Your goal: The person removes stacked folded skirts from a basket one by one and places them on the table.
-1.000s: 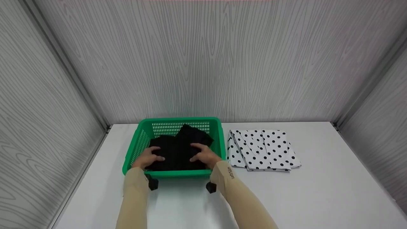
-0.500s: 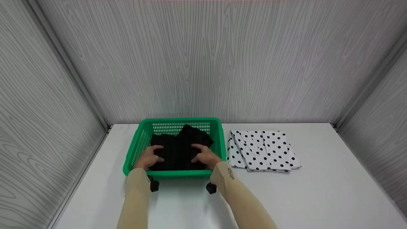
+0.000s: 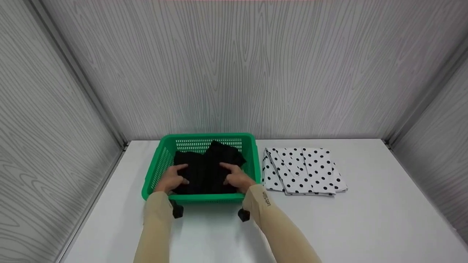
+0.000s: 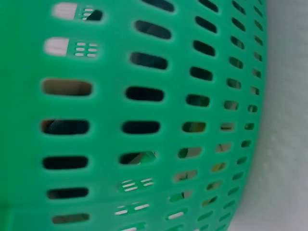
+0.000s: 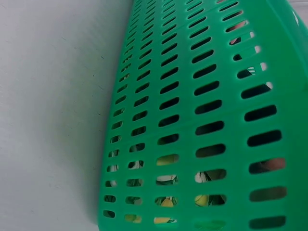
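Observation:
A folded black cloth [image 3: 204, 173] lies in a green plastic basket [image 3: 204, 198], its far right corner raised toward the back wall. At the cloth's left side rests my left hand [image 3: 170, 179], index finger and thumb stretched out over the fabric. On the right side my right hand [image 3: 238, 178] touches the cloth in much the same way, index finger extended and thumb spread. The remaining fingers of both hands are hidden. Both wrist views are filled by the slotted basket wall [image 4: 173, 110], with dark cloth and bits of yellow and green behind the slots.
A folded white cloth with black dots [image 3: 301, 171] lies flat on the white table [image 3: 358, 219], just right of the basket. Grey wood-grain panels [image 3: 234, 73] enclose the table at the back and both sides.
My left hand has shifted slightly right and forward along the black cloth, whose left part has moved a little toward the back. My right hand stays nearly in place.

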A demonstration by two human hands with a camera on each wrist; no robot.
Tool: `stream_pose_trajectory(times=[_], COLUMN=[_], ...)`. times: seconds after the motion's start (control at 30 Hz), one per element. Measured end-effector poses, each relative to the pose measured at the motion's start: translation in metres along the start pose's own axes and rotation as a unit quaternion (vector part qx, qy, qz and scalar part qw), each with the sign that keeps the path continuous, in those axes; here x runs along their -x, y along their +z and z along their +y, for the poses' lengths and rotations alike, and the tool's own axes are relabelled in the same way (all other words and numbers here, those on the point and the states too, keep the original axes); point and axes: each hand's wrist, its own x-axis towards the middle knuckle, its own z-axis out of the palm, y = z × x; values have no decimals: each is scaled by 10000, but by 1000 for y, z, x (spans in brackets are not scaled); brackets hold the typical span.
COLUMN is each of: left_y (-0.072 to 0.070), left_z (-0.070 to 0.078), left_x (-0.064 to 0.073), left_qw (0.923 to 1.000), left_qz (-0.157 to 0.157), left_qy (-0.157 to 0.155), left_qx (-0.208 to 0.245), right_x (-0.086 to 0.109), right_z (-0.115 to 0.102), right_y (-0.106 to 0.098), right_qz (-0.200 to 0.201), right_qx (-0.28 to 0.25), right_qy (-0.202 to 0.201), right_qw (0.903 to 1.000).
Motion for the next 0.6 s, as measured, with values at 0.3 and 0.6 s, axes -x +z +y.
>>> stream_pose_trajectory(times=[0.3, 0.6], left_y=[-6, -7], left_z=[9, 26], left_x=[10, 23], left_qw=[9991, 9954], left_qz=[142, 286], left_qy=[245, 681], left_qx=[327, 610], right_x=[8, 23], right_z=[-16, -29], right_y=[-12, -32], right_qz=[6, -193], right_qx=[-33, -200], right_qy=[-455, -956], right_qw=[9990, 9950])
